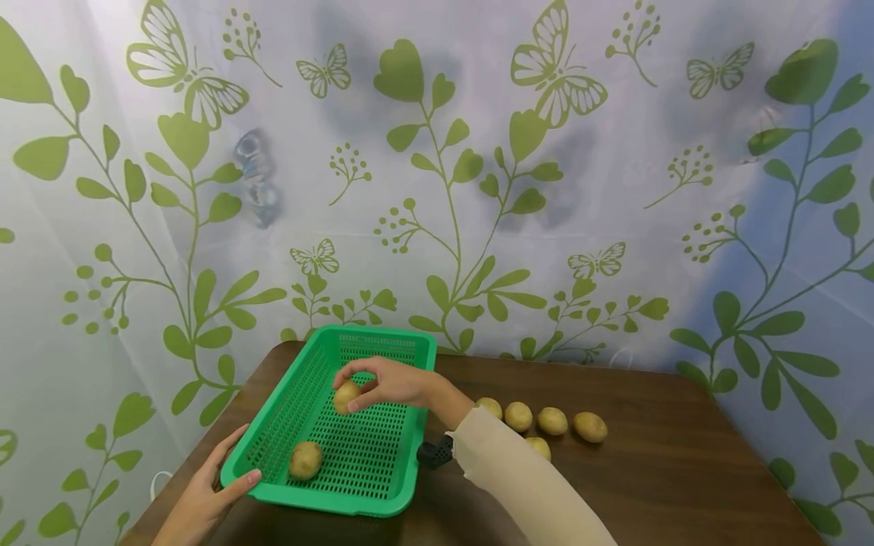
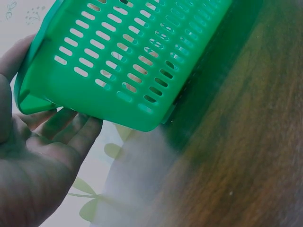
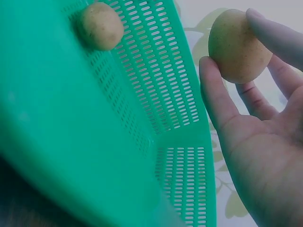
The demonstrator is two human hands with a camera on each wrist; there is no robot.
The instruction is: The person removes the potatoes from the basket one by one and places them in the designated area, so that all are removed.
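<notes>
A green plastic basket [image 1: 416, 455] with slotted walls stands on the left part of the table. Over its inside, my right hand [image 1: 392, 383] pinches a potato [image 1: 346, 397] between thumb and fingertips. The right wrist view shows that same potato [image 3: 239, 47] held at the fingertips. Another potato [image 1: 305, 460] lies on the basket floor near the front left corner. My left hand [image 1: 208, 489] grips the basket at that corner, thumb over the rim. In the left wrist view its fingers [image 2: 85, 135] reach under the rim against the outer wall.
Several potatoes [image 1: 552, 421] lie on the brown wooden table [image 1: 655, 470] to the right of the basket, partly behind the right forearm. A pale curtain [image 1: 478, 189] with green leaves and butterflies hangs behind the table. A black wrist device [image 1: 435, 453] shows beside the basket's right rim.
</notes>
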